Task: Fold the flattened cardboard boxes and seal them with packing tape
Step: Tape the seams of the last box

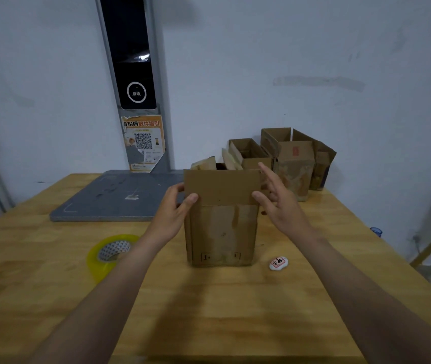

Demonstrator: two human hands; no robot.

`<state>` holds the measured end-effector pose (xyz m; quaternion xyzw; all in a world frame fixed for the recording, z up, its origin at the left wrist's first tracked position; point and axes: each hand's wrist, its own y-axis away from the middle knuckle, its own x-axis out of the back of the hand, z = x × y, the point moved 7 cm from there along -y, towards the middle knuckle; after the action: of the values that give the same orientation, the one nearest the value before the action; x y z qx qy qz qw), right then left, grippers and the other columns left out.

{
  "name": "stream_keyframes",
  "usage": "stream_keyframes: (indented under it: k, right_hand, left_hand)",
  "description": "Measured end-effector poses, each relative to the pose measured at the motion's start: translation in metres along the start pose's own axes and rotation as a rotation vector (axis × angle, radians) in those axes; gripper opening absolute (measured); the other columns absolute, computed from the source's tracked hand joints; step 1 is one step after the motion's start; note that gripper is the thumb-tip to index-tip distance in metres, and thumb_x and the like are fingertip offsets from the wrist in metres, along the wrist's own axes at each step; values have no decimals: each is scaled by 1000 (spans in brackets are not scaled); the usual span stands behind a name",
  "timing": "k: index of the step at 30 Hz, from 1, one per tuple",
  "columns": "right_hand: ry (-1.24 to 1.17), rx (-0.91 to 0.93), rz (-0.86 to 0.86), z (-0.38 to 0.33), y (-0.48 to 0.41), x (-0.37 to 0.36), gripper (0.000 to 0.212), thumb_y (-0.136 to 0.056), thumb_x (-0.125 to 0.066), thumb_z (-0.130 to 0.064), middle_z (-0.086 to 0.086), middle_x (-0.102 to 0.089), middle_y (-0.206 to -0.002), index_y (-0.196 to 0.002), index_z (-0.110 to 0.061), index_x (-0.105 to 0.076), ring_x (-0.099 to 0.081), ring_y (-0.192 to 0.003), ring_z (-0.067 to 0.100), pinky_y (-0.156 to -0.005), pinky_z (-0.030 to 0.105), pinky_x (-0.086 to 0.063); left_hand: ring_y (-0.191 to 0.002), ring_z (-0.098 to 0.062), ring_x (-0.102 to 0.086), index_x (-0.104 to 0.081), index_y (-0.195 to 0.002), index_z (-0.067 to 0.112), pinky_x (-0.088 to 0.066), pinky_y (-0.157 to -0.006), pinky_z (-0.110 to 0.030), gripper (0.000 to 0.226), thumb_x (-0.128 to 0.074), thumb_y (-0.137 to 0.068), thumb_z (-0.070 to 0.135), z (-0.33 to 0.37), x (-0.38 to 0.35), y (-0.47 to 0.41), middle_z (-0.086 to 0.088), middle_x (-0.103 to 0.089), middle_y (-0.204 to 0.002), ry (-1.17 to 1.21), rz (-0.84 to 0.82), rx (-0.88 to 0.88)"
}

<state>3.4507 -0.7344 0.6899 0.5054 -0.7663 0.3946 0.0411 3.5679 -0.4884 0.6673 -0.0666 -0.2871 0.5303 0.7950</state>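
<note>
Head view: the left hand (174,209) gripped the left edge of the upright cardboard box (222,232), thumb in front and fingers curled behind. The right hand (278,206) was spread, fingers straight, thumb at the box's right edge. The box stood between both hands.

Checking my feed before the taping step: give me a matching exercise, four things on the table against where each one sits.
Things: 1 tape roll; 2 near box; 3 small white object; 4 grey platform.
Places: A between left hand and right hand; B farther back, left; C right of the near box; D left of the near box.
Pairs: 1-D; 2-A; 3-C; 4-B.
</note>
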Motion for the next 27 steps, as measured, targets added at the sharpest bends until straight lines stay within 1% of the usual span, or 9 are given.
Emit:
stream_keyframes:
  k: [2, 4, 7, 9, 12, 16, 18, 23, 27]
  right_hand:
    - [4, -31, 57, -2, -6, -6, 23, -102, -55, -45, -22, -68, -105, -124, -43, -58, -65, -91, 2, -74, 31, -57]
    - [38, -46, 111, -6, -8, -14, 30, -107, -48, -37, -2, -59, -85, -86, -18, -57, -57, -81, 8, -71, 40, -44]
    - [-24, -212, 55, 2, -7, -29, 46, -108, -43, -41, 10, -60, -90, -98, 1, -62, -58, -90, 19, -76, 38, -42]
    - [-119, -316, 6, 5, -3, -40, 46, -107, -46, -45, 5, -62, -95, -114, -4, -65, -58, -96, 20, -81, 40, -46]
    - [-143, -306, 72, -3, -3, -46, 25, -106, -52, -38, -8, -67, -105, -112, -19, -67, -60, -107, 14, -87, 33, -50]
    - [-161, -271, 143, -13, -13, -44, 35, -104, -54, -38, 14, -63, -86, -95, -5, -60, -59, -78, 19, -71, 37, -45]
    - [-156, -237, 168, -21, -29, -41, 34, -104, -53, -39, 12, -55, -78, -86, -10, -56, -51, -68, 19, -65, 35, -39]
    - [-176, -180, 212, -16, -95, -37, 39, -104, -50, -46, 20, -68, -97, -106, -11, -66, -65, -83, 33, -68, 40, -49]
    - [-173, -197, 226, 17, -150, -52, 30, -104, -49, -48, -4, -66, -81, -98, -24, -66, -59, -65, 0, -61, 21, -42]
  left_hand:
    - [-132, -16, -51, -41, -146, 28, -50, -104, -44, 62, -47, -95, 63, 2, -1, -1, 6, -49, -144, 17, 55, 24]
    - [-136, -15, -46, -36, -150, 28, -47, -108, -45, 57, -46, -101, 55, 3, -1, -3, 3, -45, -148, 10, 107, 50]
    - [-126, -20, -55, -51, -138, 26, -48, -105, -52, 46, -42, -104, 54, -1, -4, -4, 3, -59, -132, -10, 98, 165]
    - [-113, -20, -61, -55, -122, 35, -52, -98, -55, 33, -39, -103, 57, -4, -7, -1, 16, -62, -112, 55, 81, 270]
    - [-113, -23, -61, -58, -125, 38, -52, -98, -54, 36, -37, -104, 59, 0, -7, 3, 13, -65, -116, 91, 124, 305]
    - [-112, -18, -62, -66, -118, 30, -51, -95, -41, 38, -41, -104, 55, 11, 10, -8, 13, -68, -109, 92, 214, 242]
    - [-107, -17, -65, -70, -116, 26, -51, -95, -41, 41, -44, -103, 56, 18, 21, -25, 9, -72, -106, 77, 235, 199]
    - [-97, -15, -69, -72, -97, 37, -57, -88, -48, 32, -49, -99, 59, 23, 34, -85, 7, -75, -98, 138, 259, 173]
    - [-99, -17, -71, -73, -99, 39, -60, -84, -46, 31, -50, -99, 59, 7, 37, -137, 6, -76, -99, 152, 262, 191]
